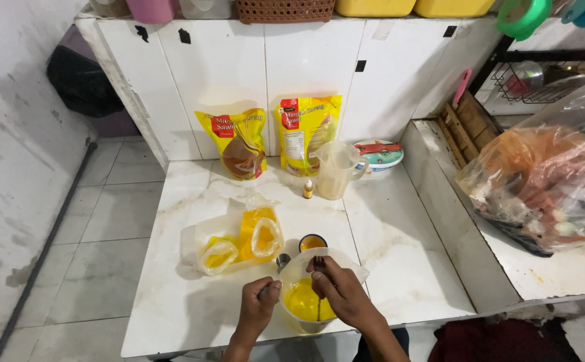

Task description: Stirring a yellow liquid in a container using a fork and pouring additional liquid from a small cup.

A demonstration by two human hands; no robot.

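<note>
- We held a clear plastic measuring jug [319, 295] at the near edge of the white marble-look table [172, 315]; the jug stood upright and had yellow liquid in its bottom.
- Our left hand [259, 305] was at the jug's left side, its fingers curled closed around what looked like the handle, though the handle itself was mostly hidden.
- Our right hand [339, 288] hovered over the jug's mouth, its fingers pinched narrowly on a thin dark stirrer [319, 281] that reached down into the yellow liquid.
- Just behind the jug stood a small cup [312, 243] with orange-yellow contents, and beside that a small metal object [283, 260] we could not identify.
- To the left of the jug lay a clear bag holding small yellow pouches [242, 241], near but not touching our left hand.
- Farther back, 2 yellow stand-up pouches leaned on the white tiled wall: the left pouch [239, 144] and the right pouch [308, 131].
- In front of the right pouch stood a second empty jug [336, 171], with a tiny dropper bottle [308, 189] just beside it and a round lidded tub [379, 155] behind.
- On the raised counter to the right rested a large clear bag of groceries [547, 181], well apart from both hands.
</note>
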